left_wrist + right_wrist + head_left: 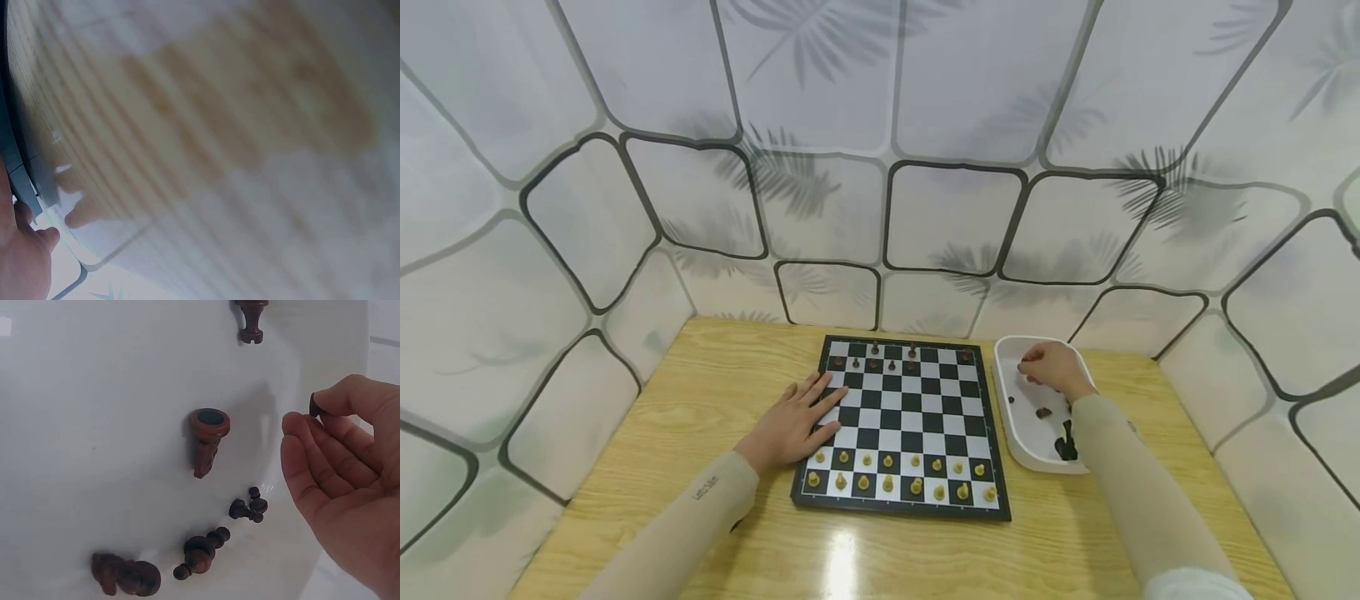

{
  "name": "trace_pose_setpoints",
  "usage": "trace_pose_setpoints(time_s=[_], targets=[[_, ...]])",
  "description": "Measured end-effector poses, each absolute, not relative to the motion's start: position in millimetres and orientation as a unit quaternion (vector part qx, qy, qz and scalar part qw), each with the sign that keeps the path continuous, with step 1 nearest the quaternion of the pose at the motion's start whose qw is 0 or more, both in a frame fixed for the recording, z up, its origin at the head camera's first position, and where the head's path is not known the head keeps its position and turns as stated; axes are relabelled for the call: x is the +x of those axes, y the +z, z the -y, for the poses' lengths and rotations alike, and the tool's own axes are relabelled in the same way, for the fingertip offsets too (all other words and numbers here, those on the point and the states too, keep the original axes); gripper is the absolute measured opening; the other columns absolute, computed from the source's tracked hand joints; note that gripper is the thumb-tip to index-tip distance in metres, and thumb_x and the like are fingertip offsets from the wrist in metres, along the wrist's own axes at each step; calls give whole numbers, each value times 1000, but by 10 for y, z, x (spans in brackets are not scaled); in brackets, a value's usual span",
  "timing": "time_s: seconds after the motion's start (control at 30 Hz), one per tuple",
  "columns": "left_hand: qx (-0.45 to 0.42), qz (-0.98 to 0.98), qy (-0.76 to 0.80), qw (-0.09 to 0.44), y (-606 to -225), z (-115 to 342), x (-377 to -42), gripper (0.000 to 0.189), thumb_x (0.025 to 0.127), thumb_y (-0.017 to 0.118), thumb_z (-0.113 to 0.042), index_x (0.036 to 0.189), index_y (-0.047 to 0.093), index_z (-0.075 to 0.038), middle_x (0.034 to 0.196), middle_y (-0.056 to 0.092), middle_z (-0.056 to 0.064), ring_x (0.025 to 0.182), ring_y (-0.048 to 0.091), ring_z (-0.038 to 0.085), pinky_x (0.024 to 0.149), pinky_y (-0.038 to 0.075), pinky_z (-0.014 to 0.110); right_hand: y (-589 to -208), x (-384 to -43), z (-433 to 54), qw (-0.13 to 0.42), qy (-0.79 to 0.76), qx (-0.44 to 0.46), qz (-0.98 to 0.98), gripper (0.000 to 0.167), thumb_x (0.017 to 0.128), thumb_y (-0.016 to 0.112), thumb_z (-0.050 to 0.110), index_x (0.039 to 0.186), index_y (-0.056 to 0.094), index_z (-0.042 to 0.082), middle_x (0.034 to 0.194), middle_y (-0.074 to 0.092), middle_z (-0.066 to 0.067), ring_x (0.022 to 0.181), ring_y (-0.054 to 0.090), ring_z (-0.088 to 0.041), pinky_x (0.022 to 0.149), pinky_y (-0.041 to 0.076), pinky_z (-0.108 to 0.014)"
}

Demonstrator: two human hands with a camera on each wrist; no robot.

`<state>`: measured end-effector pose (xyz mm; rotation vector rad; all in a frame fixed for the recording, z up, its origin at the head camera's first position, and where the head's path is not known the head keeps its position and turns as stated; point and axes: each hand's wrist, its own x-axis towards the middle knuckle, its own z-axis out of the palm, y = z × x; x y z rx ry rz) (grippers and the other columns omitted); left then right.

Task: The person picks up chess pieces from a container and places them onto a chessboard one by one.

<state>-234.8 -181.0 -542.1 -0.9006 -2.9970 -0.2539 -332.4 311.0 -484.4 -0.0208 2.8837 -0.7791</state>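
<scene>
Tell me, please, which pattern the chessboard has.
The chessboard has black and white checks, best seen in the head view.

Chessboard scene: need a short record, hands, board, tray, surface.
left hand: fingers spread over the left edge of the chessboard
right hand: pinches a small dark piece, mostly hidden, at the white tray
board: yellow pieces in two near rows; fewer dark red pieces at far end
tray: right of board, loose dark pieces inside
surface: wood-grain table

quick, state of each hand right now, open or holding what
Left hand: open, on the chessboard's left edge.
Right hand: closed, pinching a small dark piece.
</scene>
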Motion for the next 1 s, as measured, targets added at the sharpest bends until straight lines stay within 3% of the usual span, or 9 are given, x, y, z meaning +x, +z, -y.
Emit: trace_pose_setpoints(time_s=[0.2,0.47,1.0], targets=[[-287,954,-80,2,-5413,1821,-2337,68,111,36,-58,169,27,-25,176,19,16,163,20,41,126,29,66,-4791,-3283,-3065,54,-298,-17,-953,25,95,71,24,105,70,1,87,78,-9,70,65,-13,58,48,-29],[-281,956,-80,0,-5430,1840,-2344,68,111,36,-59,170,25,-27,177,17,15,163,19,40,126,29,65,-4677,-3296,-2938,26,-327,-41,-944,30,101,65,21,121,71,-1,109,76,-19,86,72,-20,71,54,-26],[-281,956,-79,-3,-5414,1816,-2341,68,110,35,-60,170,25,-27,177,17,15,163,19,40,127,28,65,-4488,-3369,-2478,4,-350,-83,-933,28,99,65,18,118,72,-2,113,76,-22,85,74,-21,70,56,-27]])
